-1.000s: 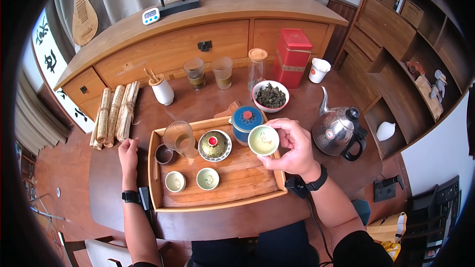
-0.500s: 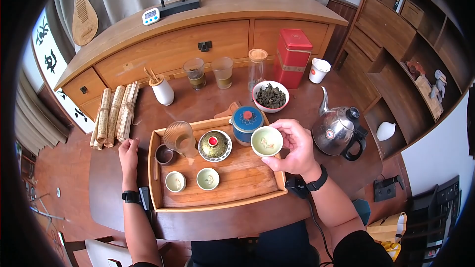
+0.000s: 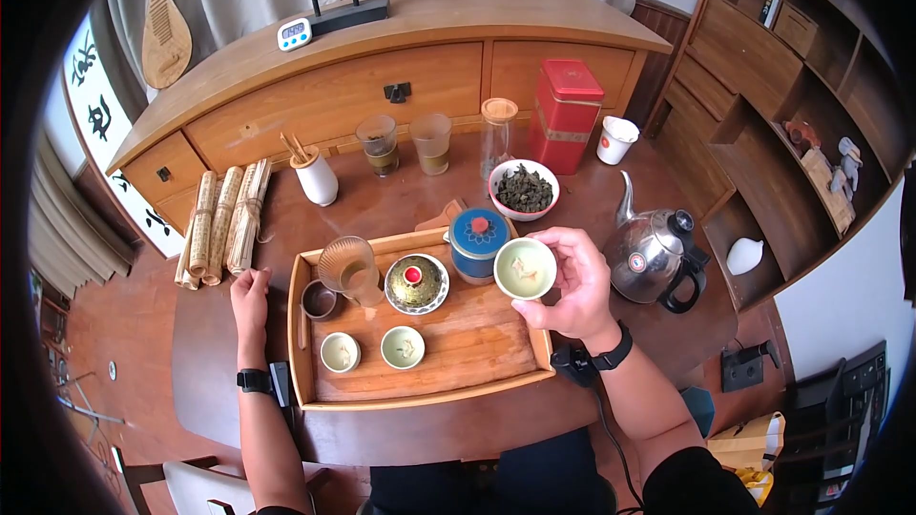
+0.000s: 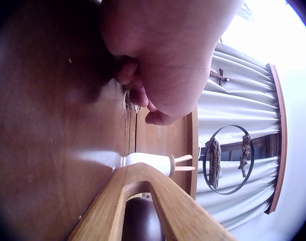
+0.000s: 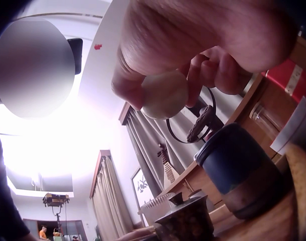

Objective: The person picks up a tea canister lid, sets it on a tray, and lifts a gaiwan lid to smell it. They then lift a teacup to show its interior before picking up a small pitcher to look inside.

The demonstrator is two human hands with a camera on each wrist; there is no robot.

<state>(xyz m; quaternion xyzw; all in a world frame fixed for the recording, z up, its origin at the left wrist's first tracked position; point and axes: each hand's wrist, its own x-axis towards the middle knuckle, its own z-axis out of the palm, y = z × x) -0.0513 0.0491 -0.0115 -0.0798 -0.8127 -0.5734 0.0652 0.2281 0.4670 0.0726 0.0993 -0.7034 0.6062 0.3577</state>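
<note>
My right hand (image 3: 575,288) pinches a small pale green teacup (image 3: 526,269) between thumb and fingers, above the right side of the wooden tea tray (image 3: 458,381). Its mouth faces me and shows a small painted motif inside. In the right wrist view the teacup (image 5: 165,95) appears from below. Two matching teacups, one left (image 3: 340,352) and one right (image 3: 403,348), stand near the tray's front. Behind them are a lidded gaiwan (image 3: 416,284), a ribbed glass pitcher (image 3: 349,270), a small dark cup (image 3: 319,299) and a blue lidded jar (image 3: 479,246). Left of the tray, my left hand (image 3: 250,303) rests on the table with loosely curled fingers, holding nothing.
A steel kettle (image 3: 652,257) stands right of the tray. Behind are a bowl of tea leaves (image 3: 524,191), a red tin (image 3: 565,119), a glass jar (image 3: 497,138), a white paper cup (image 3: 617,140) and a white tool holder (image 3: 315,178). Bamboo scrolls (image 3: 225,224) lie at left.
My right hand has shifted slightly to the right with the teacup, away from in front of the blue jar. My left hand stays in place on the table.
</note>
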